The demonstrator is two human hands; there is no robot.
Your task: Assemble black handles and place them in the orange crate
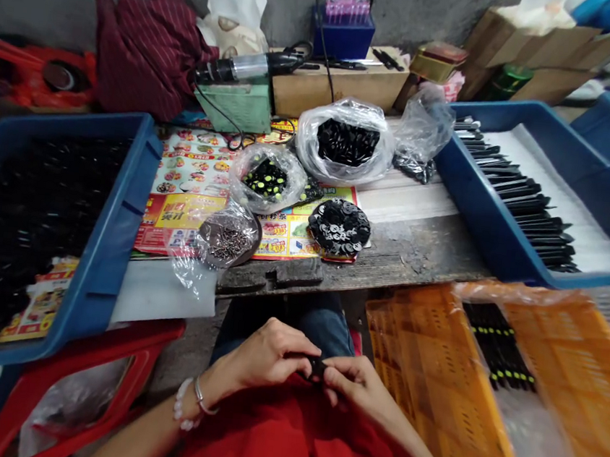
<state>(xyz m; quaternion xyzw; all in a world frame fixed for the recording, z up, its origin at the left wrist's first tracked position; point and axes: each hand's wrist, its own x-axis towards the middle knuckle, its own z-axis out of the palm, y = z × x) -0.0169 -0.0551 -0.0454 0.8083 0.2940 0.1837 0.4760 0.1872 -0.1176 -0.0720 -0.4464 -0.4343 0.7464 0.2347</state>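
Low in front of the red shirt, my left hand (275, 353) and my right hand (352, 379) meet at a small black part (315, 368). Fingers of both hands pinch it, and they hide most of its shape. On the bench beyond are a plastic bag of black pieces (348, 142), a bag of black pieces with yellow-green dots (266, 179), a dish of small screws (227, 241) and a pile of black discs (339, 226).
A blue tray of black parts (147, 146) stands left, above a red stool (133, 356). Another blue tray (479, 229) holds long black pieces at right. Below it sits an orange crate (422, 357). A power screwdriver (245, 67) lies on a green box (241, 105).
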